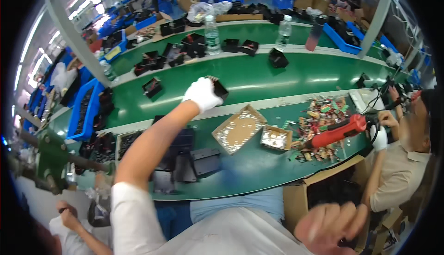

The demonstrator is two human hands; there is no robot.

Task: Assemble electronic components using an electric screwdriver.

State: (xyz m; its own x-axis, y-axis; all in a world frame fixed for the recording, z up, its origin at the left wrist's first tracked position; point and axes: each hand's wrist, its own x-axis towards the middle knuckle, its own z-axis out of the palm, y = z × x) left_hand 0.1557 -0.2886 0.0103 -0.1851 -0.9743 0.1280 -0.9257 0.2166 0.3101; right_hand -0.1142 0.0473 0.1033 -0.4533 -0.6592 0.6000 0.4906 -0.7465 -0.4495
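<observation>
My left hand, in a white glove, is closed on a small black plastic box over the green belt at the middle. Low at the right, off the table, my bare right hand is smeared by motion, its fingers loosely bent; whether they hold anything does not show. Between me and the belt lie a cardboard tray with small shiny parts and a smaller carton of silvery pieces. Black plastic cases lie left of the tray. A blue blur crosses the table near its front edge.
A red power tool lies over a heap of small wired boards. At the right edge sits a co-worker. Black boxes and water bottles stand along the line. A blue bin is at the left; an open carton stands below right.
</observation>
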